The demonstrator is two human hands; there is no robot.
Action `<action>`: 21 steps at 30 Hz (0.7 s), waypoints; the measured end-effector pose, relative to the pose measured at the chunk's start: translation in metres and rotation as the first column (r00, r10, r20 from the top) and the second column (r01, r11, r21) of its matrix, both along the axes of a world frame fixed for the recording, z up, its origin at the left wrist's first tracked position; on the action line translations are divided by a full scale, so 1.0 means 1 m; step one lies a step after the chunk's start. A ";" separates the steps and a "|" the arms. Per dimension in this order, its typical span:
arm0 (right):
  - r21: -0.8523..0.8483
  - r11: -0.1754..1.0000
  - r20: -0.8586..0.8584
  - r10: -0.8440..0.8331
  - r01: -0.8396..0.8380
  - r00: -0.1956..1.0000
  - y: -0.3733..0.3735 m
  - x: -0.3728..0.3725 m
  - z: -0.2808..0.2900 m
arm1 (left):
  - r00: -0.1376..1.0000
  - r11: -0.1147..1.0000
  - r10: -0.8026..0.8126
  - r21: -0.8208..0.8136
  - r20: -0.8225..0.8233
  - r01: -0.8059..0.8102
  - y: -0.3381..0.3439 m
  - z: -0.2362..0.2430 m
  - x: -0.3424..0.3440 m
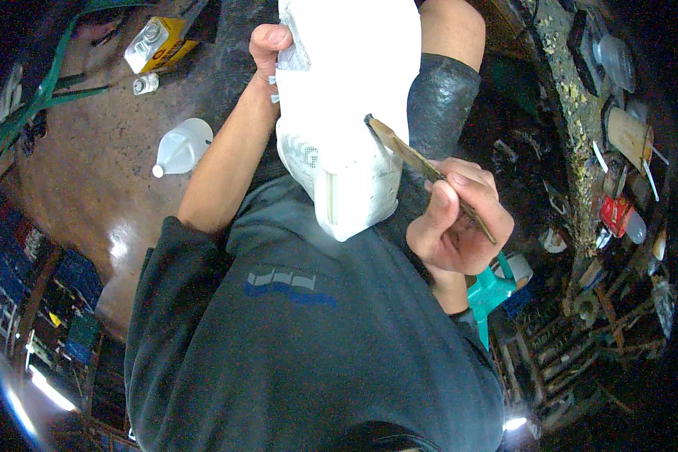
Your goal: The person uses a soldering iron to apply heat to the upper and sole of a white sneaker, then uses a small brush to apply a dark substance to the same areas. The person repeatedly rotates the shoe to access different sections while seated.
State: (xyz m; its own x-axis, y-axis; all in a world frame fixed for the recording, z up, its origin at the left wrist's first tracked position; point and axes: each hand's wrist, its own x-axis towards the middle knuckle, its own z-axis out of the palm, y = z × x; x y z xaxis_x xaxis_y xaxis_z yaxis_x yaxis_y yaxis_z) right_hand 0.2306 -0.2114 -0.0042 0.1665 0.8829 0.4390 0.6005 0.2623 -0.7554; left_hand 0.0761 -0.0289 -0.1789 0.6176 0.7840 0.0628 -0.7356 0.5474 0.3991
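Gripping bright-white shoe-shaped piece [346, 83] in left hand [270, 47], pinching flat tan dark-tipped wooden stick [408, 152] in right hand [463, 218]. Likely mid-work; can't tell done from left.

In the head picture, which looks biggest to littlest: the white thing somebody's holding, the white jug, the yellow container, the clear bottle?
1. White thing, closest to the camera
2. White jug and yellow container: too alike to rank
3. Clear bottle

Right hand [467, 215] pinched, partly hidden left hand [269, 47] seemingly clasped
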 end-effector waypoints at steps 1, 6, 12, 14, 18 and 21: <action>0.011 1.000 0.001 -0.017 0.017 1.000 0.000 0.001 0.000 | 1.000 1.000 -0.009 -0.003 0.007 0.009 0.000 0.001 0.000; 0.089 0.991 0.015 0.097 -0.098 0.995 0.006 0.003 -0.001 | 0.997 0.998 -0.057 -0.025 0.057 0.059 0.002 0.004 0.001; 0.072 0.996 -0.009 0.051 -0.050 0.999 0.012 0.004 -0.004 | 0.982 0.989 -0.130 -0.054 0.139 0.139 0.006 0.008 0.002; 0.083 0.994 -0.031 0.079 -0.076 0.996 0.012 0.006 -0.004 | 0.970 0.982 -0.165 -0.066 0.181 0.179 0.008 0.009 0.003; 0.135 0.990 -0.228 -0.011 0.043 0.974 0.016 0.007 -0.007 | 0.928 0.957 -0.247 -0.080 0.279 0.279 0.012 0.011 0.002; 0.057 0.893 -0.342 -0.402 0.446 0.849 0.025 0.024 -0.003 | 0.920 0.936 -0.313 -0.088 0.238 0.341 0.014 0.011 -0.004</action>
State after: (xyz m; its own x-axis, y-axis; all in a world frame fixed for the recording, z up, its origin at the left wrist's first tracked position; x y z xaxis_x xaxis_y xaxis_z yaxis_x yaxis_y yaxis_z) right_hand 0.2544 -0.1864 -0.0071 0.6592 0.6337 0.4048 0.4132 0.1445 -0.8991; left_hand 0.0720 -0.0154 -0.1678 0.8229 0.5510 0.1387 -0.5677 0.8069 0.1632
